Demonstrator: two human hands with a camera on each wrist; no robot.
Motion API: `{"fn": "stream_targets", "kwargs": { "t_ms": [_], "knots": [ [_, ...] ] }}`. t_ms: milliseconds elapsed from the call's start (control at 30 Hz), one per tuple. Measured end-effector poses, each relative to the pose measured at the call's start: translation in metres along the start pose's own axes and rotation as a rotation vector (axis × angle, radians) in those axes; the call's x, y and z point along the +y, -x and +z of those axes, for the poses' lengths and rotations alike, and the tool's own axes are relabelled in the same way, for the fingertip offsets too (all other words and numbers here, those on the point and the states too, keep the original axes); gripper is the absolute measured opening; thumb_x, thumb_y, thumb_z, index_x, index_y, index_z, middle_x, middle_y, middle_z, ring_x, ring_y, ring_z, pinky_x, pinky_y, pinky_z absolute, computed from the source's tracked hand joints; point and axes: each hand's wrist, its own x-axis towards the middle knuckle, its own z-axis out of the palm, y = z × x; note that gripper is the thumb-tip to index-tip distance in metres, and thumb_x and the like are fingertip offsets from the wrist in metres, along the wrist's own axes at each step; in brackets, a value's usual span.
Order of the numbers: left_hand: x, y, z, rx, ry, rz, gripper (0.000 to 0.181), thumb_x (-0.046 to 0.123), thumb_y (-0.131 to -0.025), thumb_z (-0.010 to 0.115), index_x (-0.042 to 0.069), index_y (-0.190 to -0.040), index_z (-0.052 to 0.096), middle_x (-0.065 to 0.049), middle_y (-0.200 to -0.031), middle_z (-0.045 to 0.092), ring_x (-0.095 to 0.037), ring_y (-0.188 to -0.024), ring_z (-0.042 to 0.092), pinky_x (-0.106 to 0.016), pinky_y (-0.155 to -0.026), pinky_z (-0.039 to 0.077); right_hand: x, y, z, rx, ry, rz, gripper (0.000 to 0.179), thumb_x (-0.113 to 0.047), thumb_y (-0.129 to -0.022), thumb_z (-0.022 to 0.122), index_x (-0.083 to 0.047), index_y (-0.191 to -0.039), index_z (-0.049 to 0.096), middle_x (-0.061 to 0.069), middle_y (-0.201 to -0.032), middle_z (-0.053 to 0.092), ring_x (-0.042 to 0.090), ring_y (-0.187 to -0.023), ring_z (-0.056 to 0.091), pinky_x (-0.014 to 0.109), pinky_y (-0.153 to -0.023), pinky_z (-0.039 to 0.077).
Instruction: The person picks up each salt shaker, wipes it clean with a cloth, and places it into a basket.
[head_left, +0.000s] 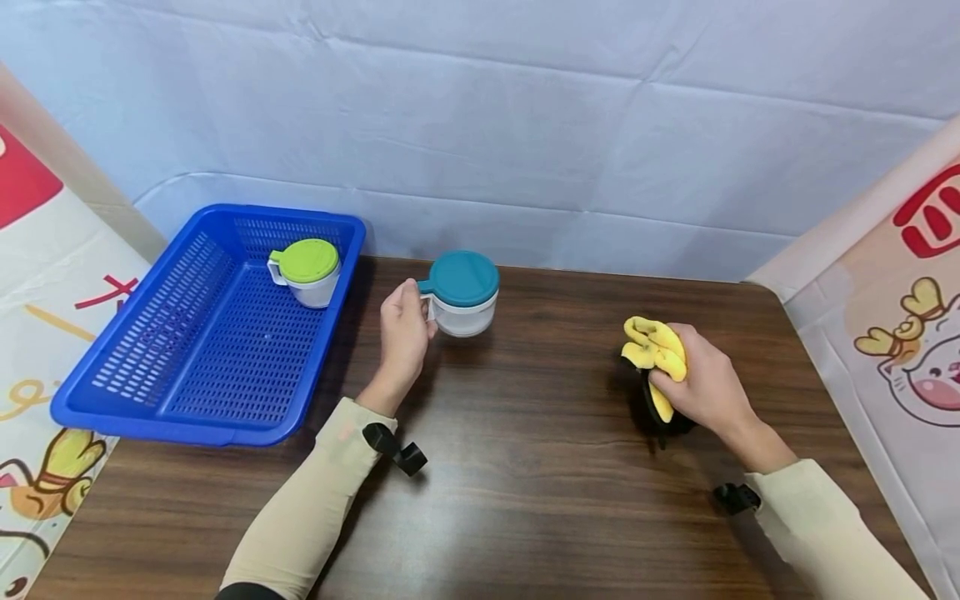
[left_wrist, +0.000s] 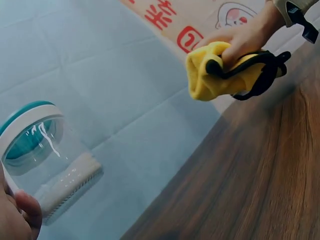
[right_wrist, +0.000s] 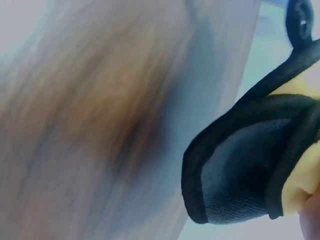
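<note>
Teal-lidded jar (head_left: 463, 293): hanging toward twelve o'clock of the table (head_left: 525, 483), seemingly just above the wood, its handle (head_left: 431, 308) pointing toward nine.
Left hand (head_left: 405, 321): gripping that handle with curled fingers.
Jar handling: probably behaving as light and stiff; its clear wall is looking slick, glass or plastic being impossible to tell.
Jar hold: the handle is offering the surest grip; the lid might be coming loose if used for lifting.
Yellow cloth (head_left: 654, 346): bunching up toward two o'clock, showing a dark panel (right_wrist: 245, 165) and a black loop (right_wrist: 291, 30).
Right hand (head_left: 705, 375): clutching the cloth in bent fingers.
Cloth handling: likely feeling soft, light and unbreakable; any fold is serving as a hold, the loop suiting a hooked finger.
Blue basket (head_left: 172, 428): standing toward ten o'clock, carrying a green-lidded jar (head_left: 307, 262) at its own two o'clock.
Brands: none showing legibly on jars, cloth or basket.
Writing: red strokes (head_left: 108, 292) toward ten and a red emblem (head_left: 933, 212) toward two are decorating the side sheets, neither reading clearly.
</note>
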Motion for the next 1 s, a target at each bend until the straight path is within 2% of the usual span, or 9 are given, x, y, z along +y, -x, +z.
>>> {"fn": "stream_targets", "kwargs": {
  "t_ms": [233, 400, 833, 1000],
  "knots": [
    [0.007, 0.008, 0.009, -0.054, 0.010, 0.030, 0.040, 0.013, -0.109, 0.037, 0.007, -0.070, 0.039, 0.000, -0.058, 0.033, -0.009, -0.048, 0.033, -0.019, -0.045, 0.033, -0.014, -0.002, -0.002, 0.108, -0.098, 0.034, 0.053, 0.000, -0.078, 0.070, 0.002, -0.129, 0.055, 0.012, -0.087, 0.060, 0.016, -0.062, 0.046, 0.027, -0.053, 0.039],
    [0.011, 0.014, 0.016, -0.081, 0.012, 0.044, 0.043, 0.016, -0.110, 0.037, 0.011, -0.068, 0.038, 0.002, -0.058, 0.032, -0.010, -0.049, 0.033, -0.019, -0.045, 0.033, -0.028, -0.005, -0.001, 0.167, -0.193, 0.026, 0.052, 0.001, -0.078, 0.071, 0.004, -0.128, 0.056, 0.014, -0.088, 0.064, 0.010, -0.062, 0.047, 0.018, -0.054, 0.038],
    [0.015, 0.024, 0.036, -0.112, -0.004, 0.041, 0.042, 0.018, -0.111, 0.037, 0.011, -0.070, 0.038, 0.001, -0.061, 0.030, -0.011, -0.053, 0.032, -0.020, -0.048, 0.034, -0.080, -0.019, 0.000, 0.253, -0.374, -0.118, 0.051, 0.005, -0.071, 0.074, 0.002, -0.121, 0.063, 0.014, -0.095, 0.070, 0.007, -0.071, 0.053, 0.018, -0.064, 0.042],
    [0.015, 0.027, 0.041, -0.125, -0.028, 0.039, 0.041, 0.017, -0.111, 0.037, 0.006, -0.071, 0.038, -0.002, -0.063, 0.032, -0.014, -0.053, 0.033, -0.021, -0.048, 0.034, -0.097, -0.023, 0.002, 0.260, -0.425, -0.167, 0.048, 0.002, -0.070, 0.074, 0.002, -0.117, 0.064, 0.010, -0.095, 0.069, 0.008, -0.070, 0.054, 0.019, -0.063, 0.043]
  ]
}}
